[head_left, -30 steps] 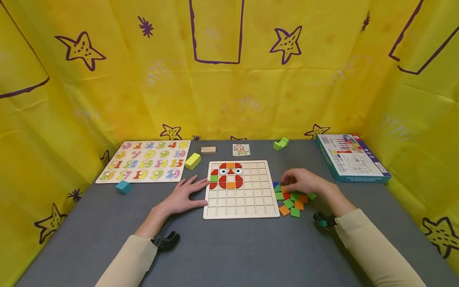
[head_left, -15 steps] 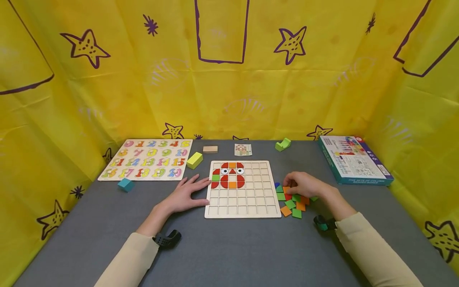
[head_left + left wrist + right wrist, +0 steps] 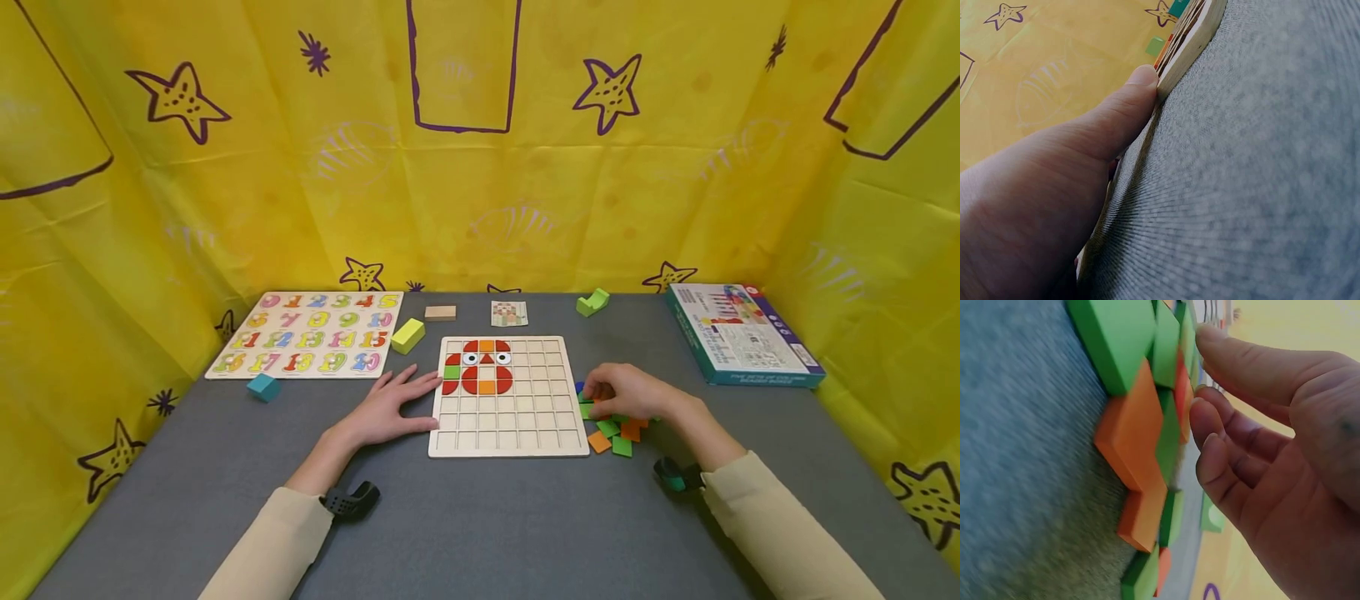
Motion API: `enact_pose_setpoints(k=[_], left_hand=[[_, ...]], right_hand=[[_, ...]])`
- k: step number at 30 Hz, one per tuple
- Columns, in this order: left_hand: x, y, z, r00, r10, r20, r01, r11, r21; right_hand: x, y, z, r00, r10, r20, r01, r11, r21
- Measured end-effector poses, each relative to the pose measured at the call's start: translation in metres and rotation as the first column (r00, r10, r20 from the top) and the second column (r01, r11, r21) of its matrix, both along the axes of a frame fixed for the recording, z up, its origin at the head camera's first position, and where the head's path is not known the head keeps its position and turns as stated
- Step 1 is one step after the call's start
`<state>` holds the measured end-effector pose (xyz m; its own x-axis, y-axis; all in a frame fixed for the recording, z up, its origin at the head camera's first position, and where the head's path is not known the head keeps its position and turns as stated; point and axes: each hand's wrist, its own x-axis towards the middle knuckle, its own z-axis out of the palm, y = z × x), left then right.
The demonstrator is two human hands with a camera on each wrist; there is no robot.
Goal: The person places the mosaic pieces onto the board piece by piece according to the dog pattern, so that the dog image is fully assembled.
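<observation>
A pale wooden grid board (image 3: 525, 421) lies on the grey table, its upper left cells filled with red, orange, green, white and eye-marked tiles. My left hand (image 3: 386, 410) rests at the board's left edge with fingers spread; in the left wrist view the thumb (image 3: 1138, 84) touches the board's side. Right of the board, my right hand (image 3: 633, 392) hovers low over a loose heap of tiles. Its fingers are loosely bent. In the right wrist view the thumb tip is close to a green tile (image 3: 1166, 347), beside an orange tile (image 3: 1135, 437). The index fingertip is hidden there.
Behind the board lie a small picture card (image 3: 509, 313), a wooden block (image 3: 440, 313) and a green curved block (image 3: 592, 302). A number puzzle (image 3: 303, 333), yellow block (image 3: 407, 336) and teal block (image 3: 263, 387) are left. A box (image 3: 742, 333) lies right; yellow cloth hangs behind.
My right hand has shifted slightly left over the heap, towards the board, and now covers the orange tile it was over before. My left hand stays at the board's edge.
</observation>
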<state>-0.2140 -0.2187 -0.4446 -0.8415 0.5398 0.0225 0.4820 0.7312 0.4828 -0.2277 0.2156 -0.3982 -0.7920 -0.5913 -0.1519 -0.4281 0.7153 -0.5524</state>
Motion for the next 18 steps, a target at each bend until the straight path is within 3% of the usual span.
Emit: enact_pose_setpoints(k=[12,18], left_hand=[[0.0009,-0.0004,0.0006,1.000,-0.001,0.005,0.001,1.000,0.003],[0.0002,-0.0007,0.0003,1.000,-0.004,0.003,0.004,1.000,0.002]], right_hand=[[0.0053,-0.0078,-0.0045,1.000,-0.019,0.007,0.018,1.000,0.008],[0.0048,-0.0063,-0.0031,0.999,-0.016,0.042,0.018,0.999,-0.043]])
